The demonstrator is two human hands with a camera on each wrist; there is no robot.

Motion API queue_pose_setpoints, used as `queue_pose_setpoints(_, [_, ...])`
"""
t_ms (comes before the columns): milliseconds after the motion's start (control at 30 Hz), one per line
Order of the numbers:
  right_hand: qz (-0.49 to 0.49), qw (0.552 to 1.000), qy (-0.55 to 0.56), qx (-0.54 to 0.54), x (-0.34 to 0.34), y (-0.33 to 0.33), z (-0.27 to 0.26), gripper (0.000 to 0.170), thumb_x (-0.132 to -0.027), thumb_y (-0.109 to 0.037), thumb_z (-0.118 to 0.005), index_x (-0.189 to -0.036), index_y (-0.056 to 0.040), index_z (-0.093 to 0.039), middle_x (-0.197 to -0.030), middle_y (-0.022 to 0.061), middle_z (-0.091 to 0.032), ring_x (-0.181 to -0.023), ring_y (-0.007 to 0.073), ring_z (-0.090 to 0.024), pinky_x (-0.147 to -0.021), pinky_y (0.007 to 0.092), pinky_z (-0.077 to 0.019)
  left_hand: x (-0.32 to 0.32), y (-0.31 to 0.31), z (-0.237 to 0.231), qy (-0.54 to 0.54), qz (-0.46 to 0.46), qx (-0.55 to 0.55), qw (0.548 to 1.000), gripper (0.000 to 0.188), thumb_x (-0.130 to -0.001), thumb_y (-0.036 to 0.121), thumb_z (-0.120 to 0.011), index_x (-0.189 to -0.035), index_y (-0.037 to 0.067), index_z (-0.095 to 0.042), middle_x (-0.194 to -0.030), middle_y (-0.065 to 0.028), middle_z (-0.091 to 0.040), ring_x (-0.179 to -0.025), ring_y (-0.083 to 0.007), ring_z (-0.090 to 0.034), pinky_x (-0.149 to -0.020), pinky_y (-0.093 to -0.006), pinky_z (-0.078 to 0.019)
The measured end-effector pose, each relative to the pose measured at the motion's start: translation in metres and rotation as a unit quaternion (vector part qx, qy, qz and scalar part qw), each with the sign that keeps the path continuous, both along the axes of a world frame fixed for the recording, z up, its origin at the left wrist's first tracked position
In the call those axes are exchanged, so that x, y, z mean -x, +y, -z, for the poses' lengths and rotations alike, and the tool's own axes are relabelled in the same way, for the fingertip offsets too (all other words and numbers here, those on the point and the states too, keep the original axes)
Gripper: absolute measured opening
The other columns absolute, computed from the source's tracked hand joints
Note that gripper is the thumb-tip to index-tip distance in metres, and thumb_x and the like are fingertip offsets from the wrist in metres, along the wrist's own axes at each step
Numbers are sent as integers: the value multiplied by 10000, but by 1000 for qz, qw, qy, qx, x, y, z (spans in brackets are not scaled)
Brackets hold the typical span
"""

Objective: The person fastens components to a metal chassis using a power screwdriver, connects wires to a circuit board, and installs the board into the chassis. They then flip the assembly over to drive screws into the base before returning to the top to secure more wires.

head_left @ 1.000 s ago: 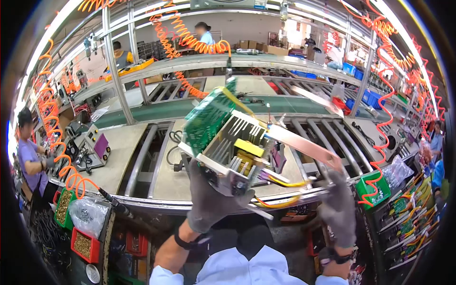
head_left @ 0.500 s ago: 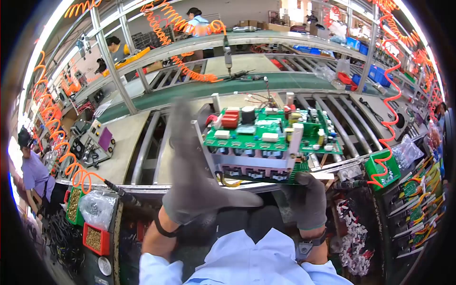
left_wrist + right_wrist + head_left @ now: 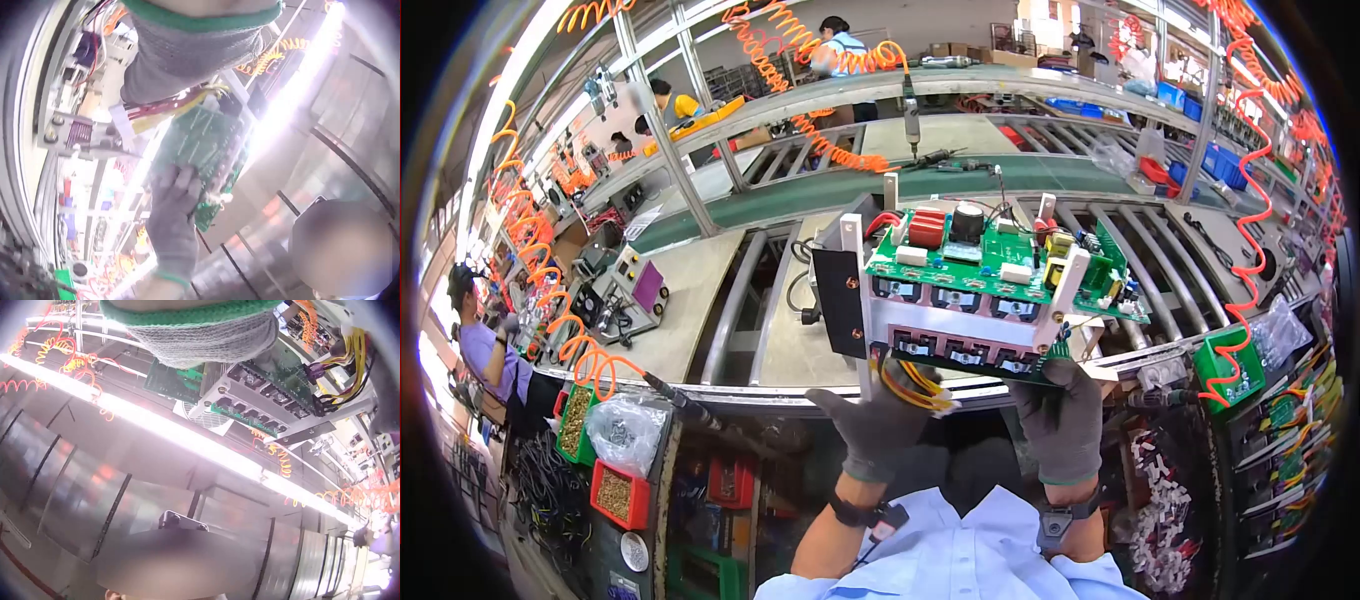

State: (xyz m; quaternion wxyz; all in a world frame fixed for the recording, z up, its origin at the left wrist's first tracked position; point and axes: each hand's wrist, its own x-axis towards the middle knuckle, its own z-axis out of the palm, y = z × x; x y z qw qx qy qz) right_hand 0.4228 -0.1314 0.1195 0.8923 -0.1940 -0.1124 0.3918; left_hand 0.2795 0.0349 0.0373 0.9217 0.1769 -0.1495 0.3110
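A green circuit board assembly [image 3: 1000, 265] is held up tilted over the bench's front edge, with light posts, a black side plate and a row of black-framed parts along its side. My gloved right hand [image 3: 1057, 425] grips its lower right corner, thumb on the near edge; in the left wrist view, the right hand's fingers [image 3: 178, 187] lie on the board's green underside. My gloved left hand [image 3: 878, 425] is under the left end, thumb spread outward. Yellow and red wires [image 3: 915, 385] hang across the left fingers; a white connector [image 3: 125, 128] ends the bundle.
Behind the assembly are metal rollers [image 3: 735, 300] and a green conveyor belt [image 3: 800, 208]. A screwdriver [image 3: 911, 125] hangs on an orange coiled hose. Red [image 3: 620, 495] and green [image 3: 1230, 370] bins stand at the sides. A machine with a purple panel [image 3: 645, 285] sits at left.
The assembly has been turned so its component side faces up. The right hand has come from the hanging wires to its corner. The left hand has let go, swung aside and come back underneath.
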Motion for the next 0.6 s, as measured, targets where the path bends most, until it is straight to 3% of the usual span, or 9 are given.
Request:
queue_pose_setpoints(33, [4, 1000, -4, 4, 0, 3, 4, 307, -903, -50, -563, -1175, 86, -598, -1124, 169, -714, -1042, 297, -722, -942, 424, -628, -2, -4, 4, -21, 47, -1, 999, 1260, -695, 1029, -295, -1556, 110, -342, -1491, -112, -439, -1350, -309, -401, -1223, -526, -202])
queue_pose_setpoints(167, [21, 997, -60, 47, -7, 10, 22, 272, -919, -51, -542, -1149, 74, -614, -1112, 160, -710, -1012, 279, -725, -910, 407, -634, 4, -10, -8, 72, 39, 90, 993, 1274, -679, 1009, -443, -1504, 42, -367, -1505, -133, -419, -1322, -265, -422, -1155, -428, -296])
queue_pose_setpoints(267, [2, 994, -79, 78, -9, 12, 29, 247, -926, -42, -520, -1117, 70, -628, -1113, 158, -704, -992, 274, -724, -887, 393, -634, 10, -16, -41, 152, -6, 23, 988, 991, -872, 855, -422, -1531, 118, -361, -1604, -96, -353, -1437, -255, -357, -1194, -567, -191])
queue_pose_setpoints(300, [1, 991, -89, 95, -9, 13, 30, 241, -926, -37, -506, -1098, 73, -635, -1116, 165, -699, -1010, 273, -717, -897, 395, -624, 13, -18, -47, -67, 142, 328, 931, 776, -957, 702, -406, -1526, 175, -379, -1608, -60, -356, -1461, -248, -339, -1155, -671, -113])
queue_pose_setpoints(333, [-7, 990, -98, 97, -10, 16, 30, 233, -928, -26, -501, -1091, 78, -632, -1123, 160, -693, -1036, 265, -706, -929, 398, -605, 16, -20, -53, -242, 270, 598, 715, 574, -1042, 549, -390, -1520, 231, -397, -1613, -24, -360, -1486, -241, -321, -1116, -776, -35])
queue_pose_setpoints(400, [-23, 988, -115, 99, -11, 20, 32, 218, -932, -5, -490, -1076, 87, -626, -1138, 149, -681, -1088, 247, -682, -994, 403, -567, 10, -17, -60, -267, 294, 656, 642, 447, -1053, 429, -424, -1459, 249, -478, -1513, -11, -493, -1425, -241, -421, -1079, -818, -5])
queue_pose_setpoints(467, [-21, 985, -128, 116, -12, 26, 39, 256, -912, -15, -507, -1122, 80, -617, -1138, 150, -684, -1077, 249, -692, -971, 403, -580, 10, -4, -46, -235, 290, 678, 633, 352, -1047, 357, -459, -1367, 243, -553, -1370, 1, -601, -1346, -234, -505, -1068, -834, 11])
queue_pose_setpoints(500, [-15, 983, -134, 123, -13, 28, 41, 279, -901, -21, -515, -1145, 76, -612, -1138, 150, -686, -1071, 250, -696, -959, 403, -587, 8, 14, -31, -189, 275, 673, 660, 314, -1036, 344, -477, -1306, 229, -587, -1276, 7, -643, -1298, -228, -540, -1077, -830, 11])
queue_pose_setpoints(600, [-3, 979, -149, 136, -12, 33, 42, 329, -880, 7, -525, -1197, 56, -594, -1146, 132, -679, -1072, 239, -693, -965, 397, -582, 12, 8, -20, -425, 291, 795, 321, 560, -1070, 501, -408, -1422, 65, -411, -1460, -109, -456, -1421, -309, -359, -1166, -689, -88])
